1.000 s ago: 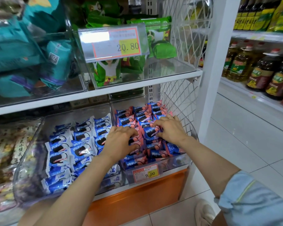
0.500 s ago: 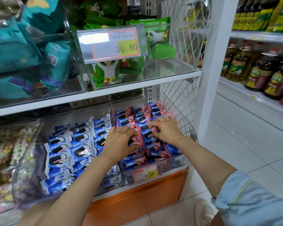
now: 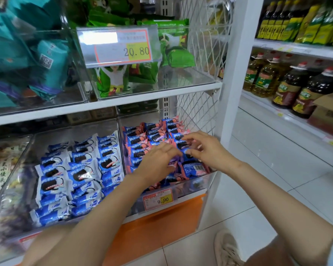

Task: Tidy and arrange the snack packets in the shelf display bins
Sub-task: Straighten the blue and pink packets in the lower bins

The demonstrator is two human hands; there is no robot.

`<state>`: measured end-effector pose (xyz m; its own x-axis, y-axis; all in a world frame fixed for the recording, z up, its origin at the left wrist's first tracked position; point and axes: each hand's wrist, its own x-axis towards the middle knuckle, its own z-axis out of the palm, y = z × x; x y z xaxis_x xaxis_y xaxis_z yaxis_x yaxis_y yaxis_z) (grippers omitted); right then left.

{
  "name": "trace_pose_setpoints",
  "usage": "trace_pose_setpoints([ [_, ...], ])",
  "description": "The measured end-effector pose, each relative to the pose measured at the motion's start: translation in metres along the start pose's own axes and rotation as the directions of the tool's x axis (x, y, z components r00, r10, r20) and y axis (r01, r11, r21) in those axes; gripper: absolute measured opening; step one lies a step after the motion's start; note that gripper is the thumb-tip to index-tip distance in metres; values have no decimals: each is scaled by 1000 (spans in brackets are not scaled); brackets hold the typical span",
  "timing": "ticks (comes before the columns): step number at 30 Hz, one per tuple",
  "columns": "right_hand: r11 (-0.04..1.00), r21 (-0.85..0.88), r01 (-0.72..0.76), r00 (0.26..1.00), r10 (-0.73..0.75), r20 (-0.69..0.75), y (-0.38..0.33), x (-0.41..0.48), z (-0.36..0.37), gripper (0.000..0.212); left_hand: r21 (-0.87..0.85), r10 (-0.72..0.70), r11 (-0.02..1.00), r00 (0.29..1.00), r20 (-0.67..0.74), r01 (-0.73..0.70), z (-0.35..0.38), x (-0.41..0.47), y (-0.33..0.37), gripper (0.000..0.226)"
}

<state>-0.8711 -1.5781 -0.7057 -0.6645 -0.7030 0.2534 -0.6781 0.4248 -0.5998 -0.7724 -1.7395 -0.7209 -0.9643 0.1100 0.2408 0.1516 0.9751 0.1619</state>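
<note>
Clear plastic bin at the lower shelf's right end holds pink-and-blue snack packets. The left hand lies flat on them, fingers released; the right hand curls over them alongside, blurred, so I cannot tell its grip.

A white tiled floor runs to the right of a white upright shelf post. A white diamond-pattern wire mesh panel is fixed beside the post. On the far rack stand golden plastic oil bottles and dark red-capped bottles, beside a brown cardboard box. Low down is an orange base panel, and a beige woven shoe rests on the tiles.
</note>
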Motion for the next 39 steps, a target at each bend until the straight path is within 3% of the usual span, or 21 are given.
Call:
trace_pose_setpoints([
  [10,987,153,-58,998,59,-6,12,-39,-23,42,-1,47,999,979,200,-47,35,24,3,52],
  [16,985,150,-82,997,79,27,14,-42,-25,39,-69,22,997,998,60,-18,34,23,4,20],
  [19,985,147,-92,996,88,29,14,-39,-23,35,-114,-18,993,1000,-22,15,29,20,5,14],
  [25,984,131,-117,992,110,59,8,-34,-18,30,-191,78,980,991,110,-56,34,14,6,23],
  [31,986,100,-131,989,123,84,12,-37,-16,25,-210,68,976,995,78,-51,45,20,7,12],
  [35,986,97,-138,988,130,80,12,-36,-16,30,-318,-15,948,1000,28,23,38,20,8,13],
  [39,981,92,-172,977,158,140,11,-31,-14,48,-529,-227,836,970,-84,150,17,14,3,25],
])
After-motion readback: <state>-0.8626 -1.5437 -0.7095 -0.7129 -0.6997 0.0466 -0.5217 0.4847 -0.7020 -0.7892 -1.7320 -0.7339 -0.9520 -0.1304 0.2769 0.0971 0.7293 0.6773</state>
